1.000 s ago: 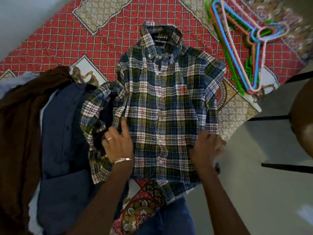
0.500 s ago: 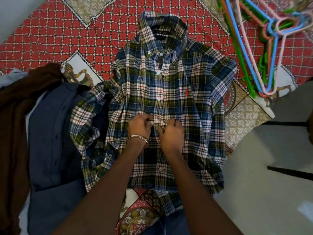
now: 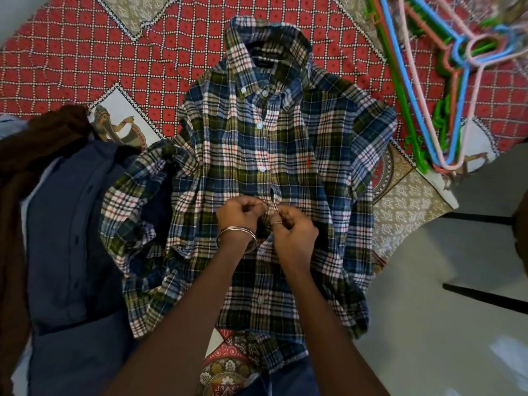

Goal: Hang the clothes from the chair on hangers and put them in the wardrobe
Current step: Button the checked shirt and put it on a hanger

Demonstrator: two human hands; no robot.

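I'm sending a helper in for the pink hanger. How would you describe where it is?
Start at the plaid shirt spread on the red patterned cloth. A bundle of hangers lies to its upper right. The pink hanger lies topmost, pale beside the blue, green and orange ones.

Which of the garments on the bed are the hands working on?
The blue, green and white plaid button shirt: left hand and right hand pinch its front placket. The navy garment and brown garment lie untouched.

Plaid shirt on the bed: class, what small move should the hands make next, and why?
Probably finish working that mid-placket button. Both the left hand and right hand pinch the plaid shirt at its front opening, while the hangers lie untouched beside it.
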